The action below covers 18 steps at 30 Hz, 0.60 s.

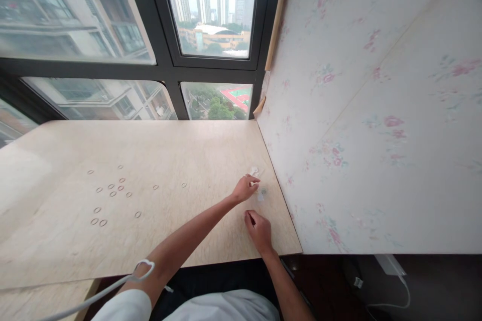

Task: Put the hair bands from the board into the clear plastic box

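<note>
My left hand reaches across to the right side of the tabletop. Its thumb and fingers are curved with a gap between them, beside a small whitish item and a small clear plastic piece. Nearer to me, my right hand is closed, its thumb against the curled fingers; whatever it may hold is hidden. Several thin dark rings lie scattered over the left half of the table, among them a reddish ring. One lone ring lies closest to my left forearm.
The pale wood-look tabletop runs up to dark-framed windows. A flowered wall bounds its right side. A white cable with a loop passes by my left arm. Another cable hangs at lower right.
</note>
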Motion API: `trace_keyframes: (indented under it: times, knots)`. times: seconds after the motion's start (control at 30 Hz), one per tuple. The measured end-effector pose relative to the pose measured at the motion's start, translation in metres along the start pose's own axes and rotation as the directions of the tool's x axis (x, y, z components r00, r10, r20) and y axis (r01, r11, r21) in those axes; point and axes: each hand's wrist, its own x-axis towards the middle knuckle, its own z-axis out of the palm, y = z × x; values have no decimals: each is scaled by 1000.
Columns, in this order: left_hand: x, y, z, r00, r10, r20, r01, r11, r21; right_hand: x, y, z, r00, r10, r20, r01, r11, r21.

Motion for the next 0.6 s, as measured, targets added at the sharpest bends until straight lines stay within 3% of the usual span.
trace_keyframes:
  times: [0.17, 0.4, 0.53, 0.6]
  knots:
    - [-30, -22, -23, 969, -153, -193, 143, 987, -67, -1, 0, -1, 1000, 7, 11, -7, 1000, 10]
    - [-110, -58, -57, 881, -251, -401, 195, 965, -175, -3, -7, -1, 999, 32, 4, -32, 999, -13]
    - [-166, -46, -78, 826, -336, -452, 228, 933, -278, -3, -19, 2, 995, 64, 81, -69, 996, 49]
    - [-201, -26, -89, 840, -349, -415, 224, 921, -320, 2, -30, 7, 985, 22, 170, -38, 995, 90]
